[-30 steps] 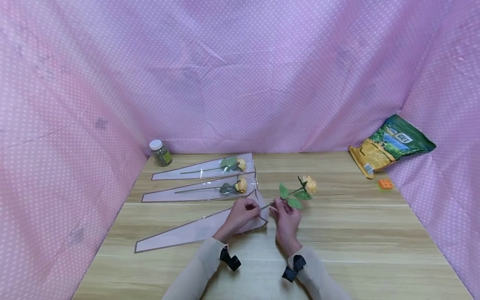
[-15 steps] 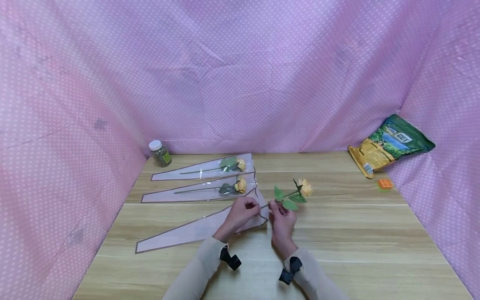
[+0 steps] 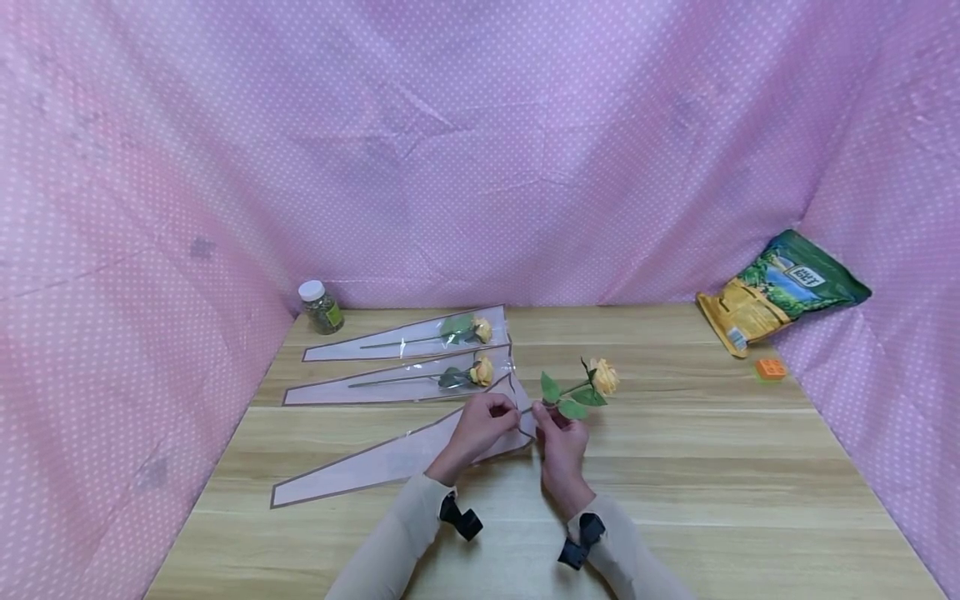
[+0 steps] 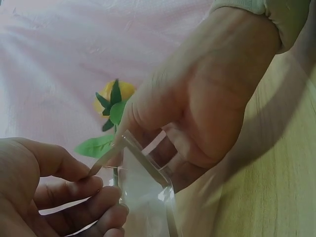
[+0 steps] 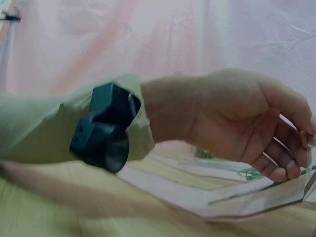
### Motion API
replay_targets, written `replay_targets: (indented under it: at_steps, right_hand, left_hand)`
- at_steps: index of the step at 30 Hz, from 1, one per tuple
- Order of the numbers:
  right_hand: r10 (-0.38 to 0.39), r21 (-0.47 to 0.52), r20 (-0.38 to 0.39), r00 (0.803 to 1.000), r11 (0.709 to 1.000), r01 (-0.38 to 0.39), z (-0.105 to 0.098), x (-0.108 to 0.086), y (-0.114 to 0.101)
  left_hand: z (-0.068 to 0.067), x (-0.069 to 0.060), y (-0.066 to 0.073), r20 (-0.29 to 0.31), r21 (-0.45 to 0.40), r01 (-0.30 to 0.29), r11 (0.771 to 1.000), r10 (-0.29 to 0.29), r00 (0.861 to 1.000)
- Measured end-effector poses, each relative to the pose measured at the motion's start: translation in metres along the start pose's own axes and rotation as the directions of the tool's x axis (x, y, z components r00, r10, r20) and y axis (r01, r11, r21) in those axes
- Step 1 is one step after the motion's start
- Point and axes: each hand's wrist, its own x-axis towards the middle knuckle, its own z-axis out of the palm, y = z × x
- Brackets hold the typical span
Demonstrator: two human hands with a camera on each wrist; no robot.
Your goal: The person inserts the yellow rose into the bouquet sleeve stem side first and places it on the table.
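Note:
My left hand (image 3: 482, 425) pinches the open edge of a flat clear flower sleeve (image 3: 360, 467) with a brown border; in the left wrist view that edge is lifted between thumb and forefinger. My right hand (image 3: 564, 446) holds the stem of a yellow artificial rose (image 3: 603, 377) just below its green leaves (image 3: 573, 409). The stem's lower part runs into the sleeve's mouth, and in the right wrist view a dark stem (image 5: 256, 190) shows along the film beneath the left hand (image 5: 237, 116). The bloom and leaves are outside, to the right.
Beyond lie two similar sleeves (image 3: 322, 393), each with a yellow rose (image 3: 482, 371) inside. A white-capped jar (image 3: 322, 308) stands at the back left. A green and gold bag (image 3: 787, 283) leans at the back right, near an orange block (image 3: 770, 368).
My right hand has moved left with the rose, bringing the leaves nearer the sleeve's mouth. The left hand has stayed in place at the sleeve's edge.

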Motion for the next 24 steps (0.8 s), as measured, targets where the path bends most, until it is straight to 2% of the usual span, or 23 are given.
replay_targets:
  at_steps: [4, 8, 11, 13, 16, 19, 24]
  right_hand:
    - [-0.054, 0.02, 0.055, 0.997, 0.998, 0.053, -0.004, -0.002, -0.001]
    - [-0.074, -0.015, 0.11, 0.991, 0.997, 0.076, -0.009, -0.001, -0.002]
    - [-0.044, -0.045, 0.157, 0.987, 0.998, 0.051, -0.014, 0.0, -0.005]
    - [-0.004, -0.003, 0.207, 0.978, 1.0, 0.005, -0.018, 0.002, -0.008]
    - [0.054, 0.12, 0.283, 0.957, 0.989, -0.091, -0.023, 0.005, -0.014]
    - [0.092, 0.223, 0.358, 0.929, 0.958, -0.181, -0.029, 0.008, -0.02]
    - [0.086, 0.275, 0.466, 0.88, 0.932, -0.237, -0.036, 0.011, -0.025]
  left_hand:
    - [0.0, 0.001, -0.002, -0.014, -0.004, -0.015, 1.0, 0.015, 1.0]
    - [0.0, 0.001, -0.002, -0.017, -0.003, -0.025, 1.0, 0.025, 1.0]
    - [-0.001, 0.0, -0.002, -0.017, -0.002, -0.022, 1.0, 0.022, 1.0]
    - [-0.001, 0.0, -0.002, -0.02, -0.001, -0.027, 1.0, 0.027, 0.999]
    - [-0.001, 0.0, -0.003, -0.026, 0.0, -0.039, 0.999, 0.039, 0.999]
    - [-0.001, 0.0, -0.003, -0.026, -0.001, -0.049, 0.999, 0.049, 0.998]
    - [-0.001, 0.001, -0.005, -0.023, 0.0, -0.052, 0.999, 0.052, 0.998]
